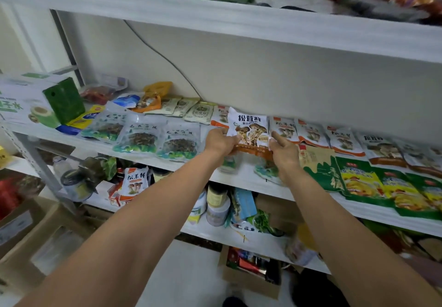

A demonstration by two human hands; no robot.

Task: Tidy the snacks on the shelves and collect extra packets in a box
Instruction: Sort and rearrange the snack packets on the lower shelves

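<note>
At the far left of the middle shelf (239,179), a white-and-green carton (16,106) is seen with a dark green box (64,100) leaning against it. To their right, three clear packets (141,137) of dark dried contents are laid side by side along the shelf's front edge.

Next comes the left hand (218,140). Its fingers are curled round the lower left edge of a white-and-orange mushroom packet (248,127). The packet is held upright between the two hands, just above the shelf and in front of the back row. Its lower right corner is gripped by the right hand (283,150), and the index finger is stretched up along the packet's right edge.

Further right, a row of like packets (311,134) is laid overlapping along the back of the shelf. In front of that row, green-and-yellow packets (363,182) are spread along the front edge.

Below, on the floor between the forearms, an open cardboard box (248,275) with coloured packets inside is visible.
</note>
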